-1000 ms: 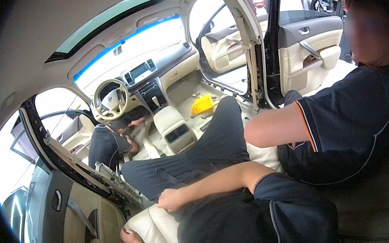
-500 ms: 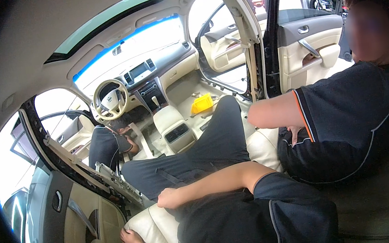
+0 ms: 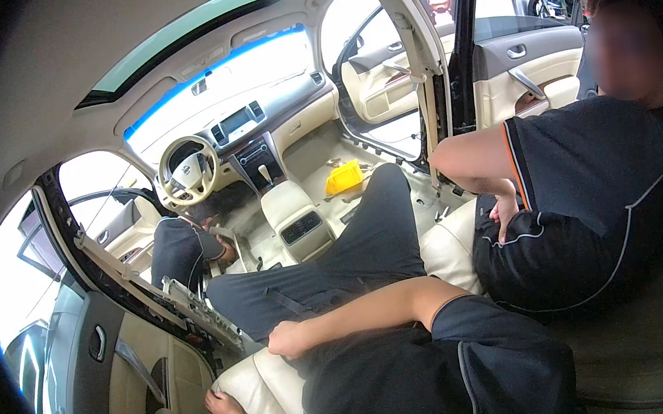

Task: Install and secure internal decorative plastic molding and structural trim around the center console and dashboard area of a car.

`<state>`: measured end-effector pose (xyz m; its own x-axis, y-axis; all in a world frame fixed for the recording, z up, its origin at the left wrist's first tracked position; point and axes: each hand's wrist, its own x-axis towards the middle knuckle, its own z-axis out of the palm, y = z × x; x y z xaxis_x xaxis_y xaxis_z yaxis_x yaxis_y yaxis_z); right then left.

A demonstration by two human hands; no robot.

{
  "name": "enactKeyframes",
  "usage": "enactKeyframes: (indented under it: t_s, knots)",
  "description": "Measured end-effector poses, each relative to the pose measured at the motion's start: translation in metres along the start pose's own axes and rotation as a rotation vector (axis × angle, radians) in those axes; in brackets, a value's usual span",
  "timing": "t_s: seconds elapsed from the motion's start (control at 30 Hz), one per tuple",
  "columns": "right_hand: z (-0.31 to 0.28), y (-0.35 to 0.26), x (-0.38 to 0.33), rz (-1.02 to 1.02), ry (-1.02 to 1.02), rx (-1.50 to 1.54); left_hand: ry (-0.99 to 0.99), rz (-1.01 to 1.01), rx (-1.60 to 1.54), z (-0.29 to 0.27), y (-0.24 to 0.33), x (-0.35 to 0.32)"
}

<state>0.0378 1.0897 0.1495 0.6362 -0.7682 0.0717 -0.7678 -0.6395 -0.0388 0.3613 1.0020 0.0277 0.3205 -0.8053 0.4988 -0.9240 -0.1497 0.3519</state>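
Observation:
My left hand [image 3: 224, 406] rests at the outer edge of the cream seat cushion [image 3: 256, 390], fingers laid against its side, beside the rear door panel [image 3: 133, 380]. My right hand [image 3: 286, 340] lies curled into a loose fist at the cushion's front edge by my thigh, with nothing visible in it. My legs [image 3: 320, 283] in dark trousers stretch across the rear footwell toward the centre console [image 3: 301, 227].
On the bare front floor sits a yellow bin [image 3: 344, 177]. A person [image 3: 592, 175] sits on my right, hand at their hip. Another person [image 3: 183, 246] crouches at the driver's side near the steering wheel [image 3: 189, 171]. The front passenger door [image 3: 379, 89] stands ajar.
The person on my right has raised their forearm and shifted their hand at the hip. Near the crouching person, a pale strip has dropped lower. My own hands have stayed put.

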Motion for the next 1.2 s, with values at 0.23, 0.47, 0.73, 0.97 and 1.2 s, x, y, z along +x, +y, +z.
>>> enactKeyframes:
  t_s: [0.23,0.47,0.73,0.97,1.2]
  knots:
    - [0.010,0.004,0.008,0.012,0.059,0.105,-0.050,0.003,-0.073,-0.004,-0.006,-0.004]
    - [-0.012,0.026,-0.005,0.108,0.493,0.376,-0.061,-0.012,-0.182,-0.001,-0.004,0.010]
    - [-0.001,0.057,-0.008,0.418,0.603,0.258,0.005,0.023,-0.086,-0.001,-0.008,-0.001]
    - [0.000,0.076,-0.002,0.515,0.681,0.629,0.015,0.001,-0.083,-0.006,0.000,-0.002]
    - [-0.017,0.065,-0.005,0.430,0.721,0.840,0.045,0.023,-0.094,0.001,-0.007,0.002]
